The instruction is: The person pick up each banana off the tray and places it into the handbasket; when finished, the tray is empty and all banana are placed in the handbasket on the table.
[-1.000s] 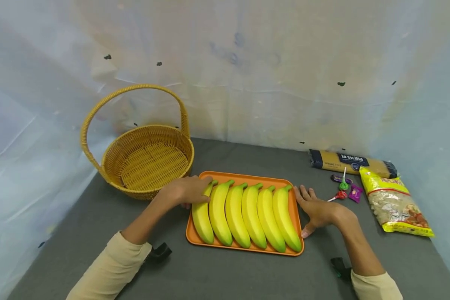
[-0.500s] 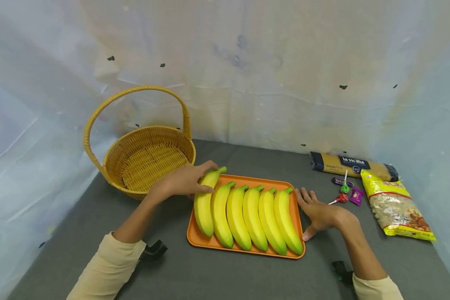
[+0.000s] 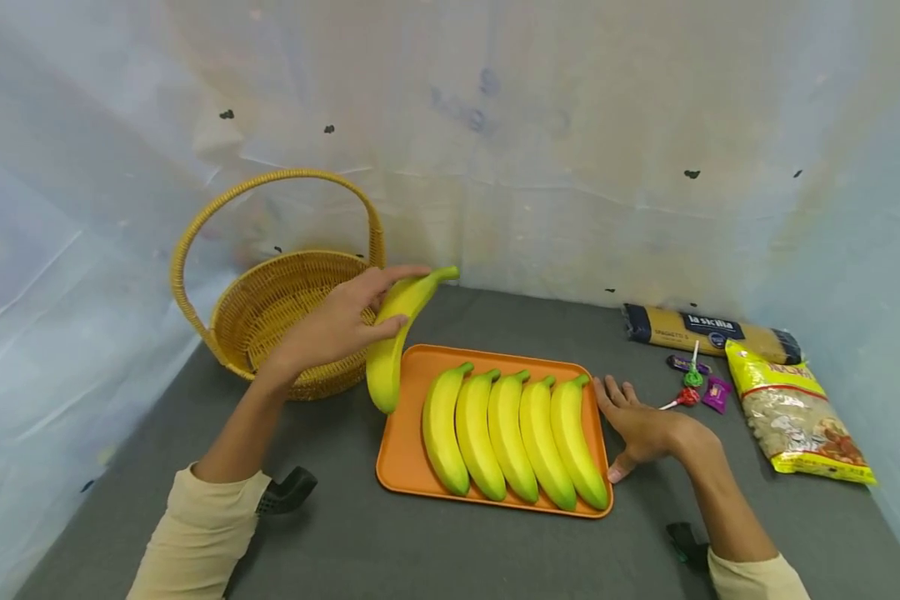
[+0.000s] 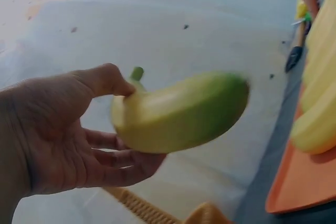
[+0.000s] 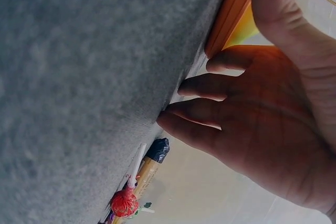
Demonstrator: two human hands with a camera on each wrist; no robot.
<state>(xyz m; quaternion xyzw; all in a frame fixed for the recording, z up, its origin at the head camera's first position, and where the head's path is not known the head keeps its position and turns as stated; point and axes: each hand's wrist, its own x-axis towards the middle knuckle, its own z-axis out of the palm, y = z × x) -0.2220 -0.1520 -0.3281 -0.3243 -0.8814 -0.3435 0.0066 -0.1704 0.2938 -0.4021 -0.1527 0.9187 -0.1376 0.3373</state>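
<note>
Gripping one banana [image 3: 385, 371] near its stem end: left hand [image 3: 318, 329], at ten o'clock from the orange tray [image 3: 405, 450], thumb on one side, fingers curled against the other. Gripped banana: in the air, between ten and eleven o'clock from the tray, stem toward one, green tip toward seven. Five bananas [image 3: 506, 437]: side by side on the tray, bare strip toward nine. Right hand [image 3: 641, 429]: three o'clock, fingers spread, thumb apart, along the tray's edge; pressure, if any, cannot be told. Woven basket [image 3: 333, 382], arched handle [image 3: 285, 174]: ten o'clock, partly hidden behind the left hand. Red lollipop [image 3: 687, 396]: between two and three. La Sicilia spaghetti packet [image 3: 667, 329]: two o'clock.

Handling, as judged: smooth, curved skin may roll, so an even pinch suits; low-hanging tip wants clearance from basket wall and handle; right hand best used to steady the tray.
</note>
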